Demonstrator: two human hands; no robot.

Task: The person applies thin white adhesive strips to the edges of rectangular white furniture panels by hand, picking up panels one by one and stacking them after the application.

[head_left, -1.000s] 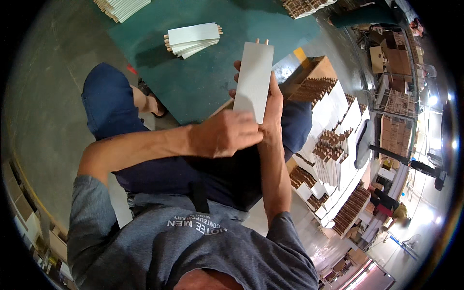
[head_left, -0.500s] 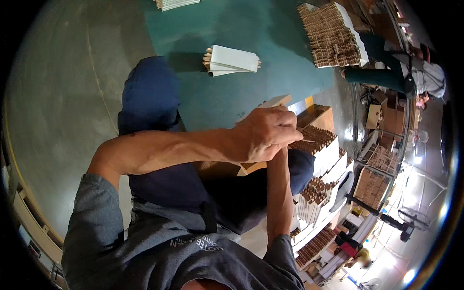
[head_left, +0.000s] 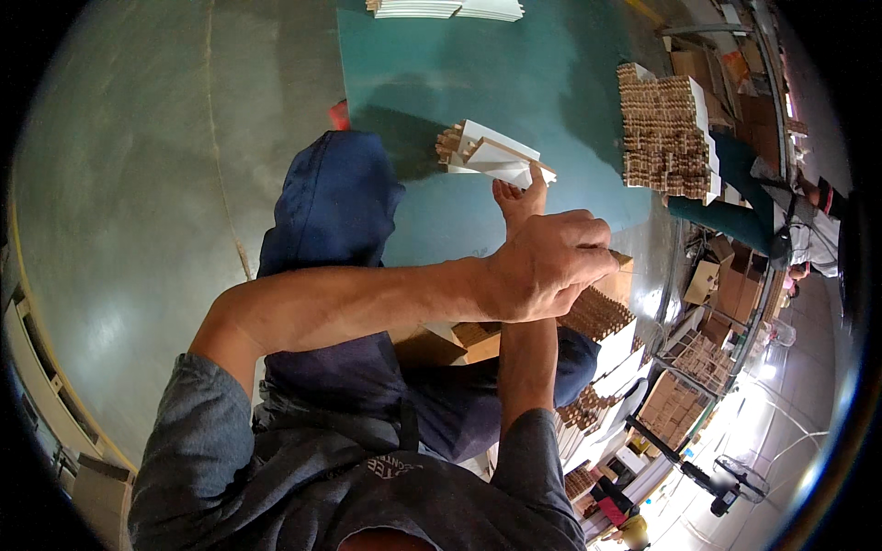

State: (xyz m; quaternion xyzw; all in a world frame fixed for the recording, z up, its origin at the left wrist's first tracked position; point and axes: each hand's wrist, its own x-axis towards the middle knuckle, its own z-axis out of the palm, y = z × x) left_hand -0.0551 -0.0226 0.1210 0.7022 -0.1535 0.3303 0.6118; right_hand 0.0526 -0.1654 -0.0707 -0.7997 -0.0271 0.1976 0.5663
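White, flat, rectangular panel with a brown long edge (head_left: 497, 165), gripped in the right hand (head_left: 522, 195) at upper centre of the frame, thumb up against it, other fingers partly hidden. Held tilted, touching or just above a small fanned stack of white panels with wooden peg ends (head_left: 502, 135); impossible to tell which. Lower and crossing over the right forearm, near the centre, the left hand (head_left: 556, 266), with fingers curled in tightly; impossible to tell if holding anything. Beneath the small stack, a smooth dark green tabletop (head_left: 432, 64) spread across the upper middle. Farther out, at the top edge of the frame, more white panels (head_left: 446, 8), partly cut off. At upper right, a tall pile of brown-ended white panels (head_left: 666, 133), with a co-worker in green trousers (head_left: 735, 174) just beyond. Right of centre, below the left hand, stepped rows of brown-pegged white panels (head_left: 602, 317), near an open brown cardboard box (head_left: 621, 280). At lower right, a black fan (head_left: 726, 487) before bright lights.
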